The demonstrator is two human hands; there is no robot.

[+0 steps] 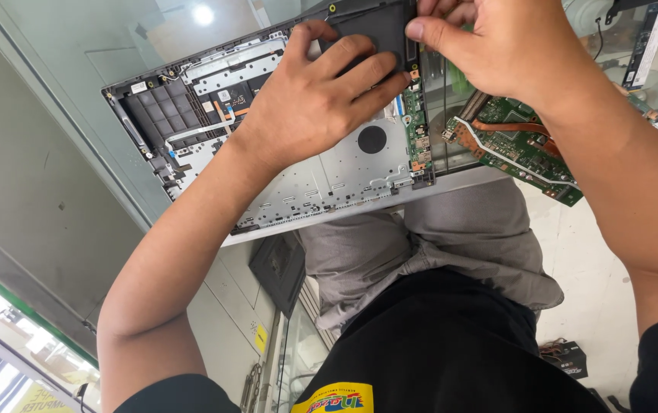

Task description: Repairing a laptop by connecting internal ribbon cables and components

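An opened laptop base [321, 180] lies upside down on a glass counter, its silver inner frame and dark plastic parts exposed. My left hand [314, 95] rests flat on it, fingers pressing a dark rectangular pad-like part [379, 27] at the far edge. My right hand [497, 46] pinches the right edge of that same dark part with thumb and fingers. A narrow green circuit strip [418, 126] runs along the base's right side.
A green motherboard [524, 149] with copper heat pipes lies to the right on the glass counter [61, 92]. A dark stick-shaped board [645, 46] sits at far right. My grey trousers and black shirt fill the lower view; a small black box [566, 358] lies on the floor.
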